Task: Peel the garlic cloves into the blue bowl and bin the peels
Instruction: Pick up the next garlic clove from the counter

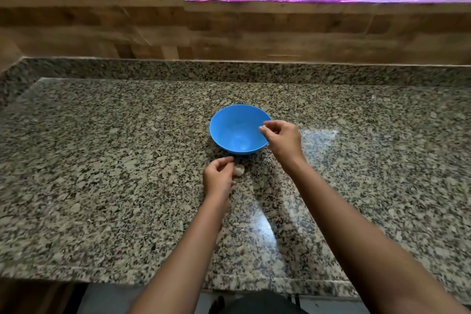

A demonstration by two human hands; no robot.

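The blue bowl [237, 132] is sitting on the granite worktop [102, 160]. The right hand [283, 140] is hovering over its right rim with fingers [267, 126] pinching together, perhaps on a clove, though blur is hiding it. Just in front of the bowl, the left hand [219, 176] is curling its fingers round a pale garlic piece [239, 170].

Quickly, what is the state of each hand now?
Left hand: fingers curled on a garlic clove.
Right hand: fingers pinched over the bowl; whether holding anything cannot be told.

Left hand [219, 176], right hand [281, 139], fingers curled
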